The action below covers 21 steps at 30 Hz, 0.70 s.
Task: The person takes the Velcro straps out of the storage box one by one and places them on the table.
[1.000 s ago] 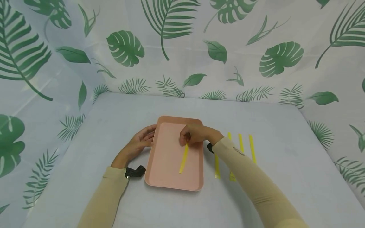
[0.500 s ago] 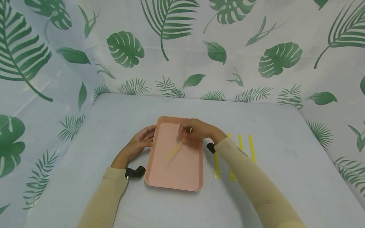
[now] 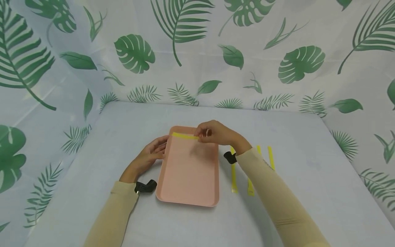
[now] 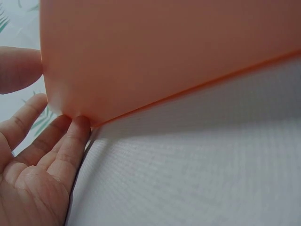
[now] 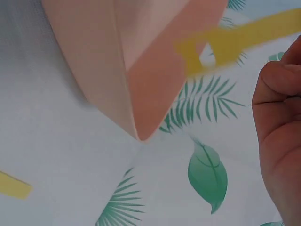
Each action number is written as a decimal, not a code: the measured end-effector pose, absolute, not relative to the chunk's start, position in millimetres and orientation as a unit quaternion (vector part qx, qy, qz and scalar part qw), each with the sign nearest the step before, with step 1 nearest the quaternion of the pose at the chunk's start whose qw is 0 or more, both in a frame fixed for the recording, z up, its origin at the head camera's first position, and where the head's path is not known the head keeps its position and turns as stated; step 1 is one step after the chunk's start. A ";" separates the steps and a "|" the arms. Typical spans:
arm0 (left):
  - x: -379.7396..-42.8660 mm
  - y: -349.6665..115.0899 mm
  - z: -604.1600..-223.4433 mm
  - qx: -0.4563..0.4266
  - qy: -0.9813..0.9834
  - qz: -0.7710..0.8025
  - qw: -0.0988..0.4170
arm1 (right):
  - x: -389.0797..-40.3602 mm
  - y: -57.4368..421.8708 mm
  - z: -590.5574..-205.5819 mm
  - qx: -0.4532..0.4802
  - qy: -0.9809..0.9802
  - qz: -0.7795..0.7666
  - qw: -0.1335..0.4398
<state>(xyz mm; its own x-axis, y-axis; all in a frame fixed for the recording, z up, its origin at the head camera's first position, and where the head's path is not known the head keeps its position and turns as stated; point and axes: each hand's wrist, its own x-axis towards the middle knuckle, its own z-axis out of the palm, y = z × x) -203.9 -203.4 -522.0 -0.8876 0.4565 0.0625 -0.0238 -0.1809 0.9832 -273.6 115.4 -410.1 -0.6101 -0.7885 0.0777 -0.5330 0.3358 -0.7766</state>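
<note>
A pink rectangular tray lies on the table. My left hand rests against its left side with fairly straight fingers; in the left wrist view, the fingertips touch the tray's outer wall. My right hand pinches one end of a yellow cable tie, a flat strap, over the tray's far end. It extends leftward, roughly along the far rim; whether it touches the tray I cannot tell. In the right wrist view, the tie shows a slotted end, blurred, beside the right hand.
Several more yellow ties lie on the white tablecloth right of the tray, partly hidden under the right forearm. A leaf-patterned cloth stands behind and at both sides.
The right hand has risen slightly toward the tray's far end. The tie it pinches has swung from pointing toward the near side to lying crosswise, pointing left. The left hand stays put.
</note>
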 end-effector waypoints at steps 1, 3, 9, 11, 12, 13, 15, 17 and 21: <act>-203.8 -203.5 -522.0 0.176 0.618 0.749 0.161 | -272.5 115.8 -408.5 -0.411 0.801 -0.407 0.155; -203.6 -203.9 -522.2 0.179 0.615 0.751 0.161 | -270.3 117.1 -405.6 -0.406 0.800 -0.416 0.152; -203.9 -203.8 -522.7 0.186 0.614 0.750 0.160 | -264.8 124.5 -400.8 -0.383 0.794 -0.446 0.157; -203.5 -203.3 -521.9 0.185 0.613 0.751 0.160 | -262.8 127.6 -400.0 -0.374 0.789 -0.460 0.162; -203.1 -203.1 -521.3 0.185 0.613 0.751 0.160 | -261.4 128.9 -399.0 -0.369 0.787 -0.467 0.164; -202.6 -202.9 -520.6 0.184 0.613 0.751 0.160 | -260.2 130.4 -398.4 -0.366 0.786 -0.470 0.163; -202.3 -202.9 -520.1 0.183 0.613 0.752 0.160 | -258.0 133.5 -397.2 -0.359 0.787 -0.476 0.162; -202.5 -203.2 -520.5 0.183 0.614 0.751 0.160 | -256.0 137.0 -396.0 -0.354 0.788 -0.478 0.155; -203.2 -203.6 -522.5 0.183 0.616 0.749 0.161 | -252.4 144.2 -395.5 -0.352 0.786 -0.485 0.149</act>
<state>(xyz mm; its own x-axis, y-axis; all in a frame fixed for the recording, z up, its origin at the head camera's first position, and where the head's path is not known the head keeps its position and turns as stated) -203.2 -203.6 -522.5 -0.8812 0.4669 0.0747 -0.0165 -0.1883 0.9820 -252.4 144.2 -395.5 -0.7077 -0.6984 0.1066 -0.4085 0.2814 -0.8683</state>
